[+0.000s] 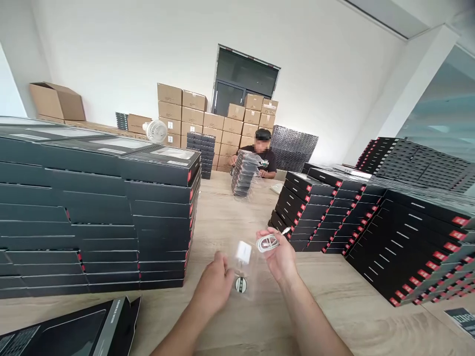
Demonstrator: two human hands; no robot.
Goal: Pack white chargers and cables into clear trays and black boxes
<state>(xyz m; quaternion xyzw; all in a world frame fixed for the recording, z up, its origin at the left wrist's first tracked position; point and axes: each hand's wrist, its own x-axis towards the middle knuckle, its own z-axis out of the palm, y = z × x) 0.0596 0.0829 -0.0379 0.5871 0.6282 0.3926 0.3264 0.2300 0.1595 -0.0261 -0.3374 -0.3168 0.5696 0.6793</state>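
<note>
My left hand (216, 281) pinches the left edge of a clear plastic bag (247, 291), which hangs in front of me above the table. A white block that looks like a charger plug (244, 251) shows at the bag's upper part, and a round black-and-white label (241, 284) lies lower on it. In my right hand (282, 257), turned palm up, rests a coiled white cable (267, 242) with its fingers curled beneath. One cable end points up and right from the coil. The bag sits between both hands, slightly blurred.
Tall stacks of flat black boxes stand at left (159, 237) and right (315, 212) on the wooden table (218, 207). A black box (85, 331) lies at near left. Across the table a person (269, 160) sits behind stacked wrapped items (243, 173). Cardboard cartons (213, 121) line the wall.
</note>
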